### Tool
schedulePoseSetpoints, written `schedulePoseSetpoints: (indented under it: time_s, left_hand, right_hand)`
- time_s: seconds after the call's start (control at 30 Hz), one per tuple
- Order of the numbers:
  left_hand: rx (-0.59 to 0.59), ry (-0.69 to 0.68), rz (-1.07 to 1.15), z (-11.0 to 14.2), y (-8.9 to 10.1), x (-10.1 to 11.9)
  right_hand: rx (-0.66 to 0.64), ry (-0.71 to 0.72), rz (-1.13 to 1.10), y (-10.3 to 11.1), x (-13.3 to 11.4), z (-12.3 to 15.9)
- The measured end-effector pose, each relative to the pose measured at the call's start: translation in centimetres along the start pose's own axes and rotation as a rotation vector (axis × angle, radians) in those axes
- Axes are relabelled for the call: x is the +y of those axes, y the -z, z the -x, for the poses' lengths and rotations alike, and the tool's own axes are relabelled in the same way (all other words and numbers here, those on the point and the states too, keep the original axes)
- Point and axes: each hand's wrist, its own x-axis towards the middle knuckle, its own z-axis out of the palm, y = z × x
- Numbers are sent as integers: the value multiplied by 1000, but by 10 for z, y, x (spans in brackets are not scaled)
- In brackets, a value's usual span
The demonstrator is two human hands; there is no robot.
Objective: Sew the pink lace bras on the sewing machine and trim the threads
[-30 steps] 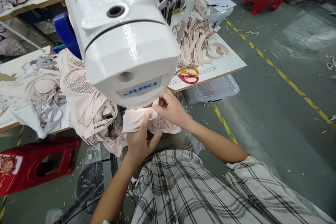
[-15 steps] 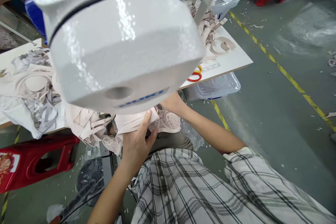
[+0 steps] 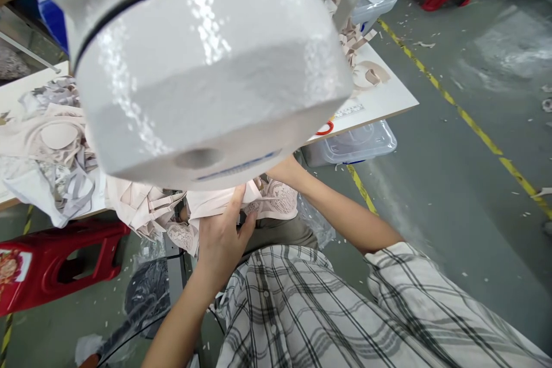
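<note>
A pale pink bra [image 3: 282,200] with lace cups lies under the head of a white sewing machine [image 3: 207,86], hanging over the table's front edge above my lap. My left hand [image 3: 222,230] grips the bra's smooth fabric, index finger stretched along the top and thumb lower down by the lace. Right of it, my right hand [image 3: 283,171] reaches in beneath the machine head beside the bra. Its fingers are hidden by the machine, as are the needle and presser foot.
Pink bra pieces and straps [image 3: 144,207] are heaped at the left, with more bras [image 3: 58,138] behind. Red-handled scissors [image 3: 325,128] lie partly hidden on the table's right side [image 3: 390,98]. Below sits a clear plastic box [image 3: 357,142]. A red stool [image 3: 64,264] stands at lower left.
My view has shifted slightly, so the machine head covers more of the scissors. A narrow strip of the bra now lies across the lace near my left fingertips. Both hands stay nearly in place.
</note>
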Motion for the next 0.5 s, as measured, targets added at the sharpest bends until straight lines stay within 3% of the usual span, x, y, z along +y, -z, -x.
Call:
schedulePoseSetpoints:
  time_s: [0.5]
  left_hand:
    - [2, -12, 4, -2, 2, 1]
  right_hand:
    - [4, -3, -31, 1, 0, 0]
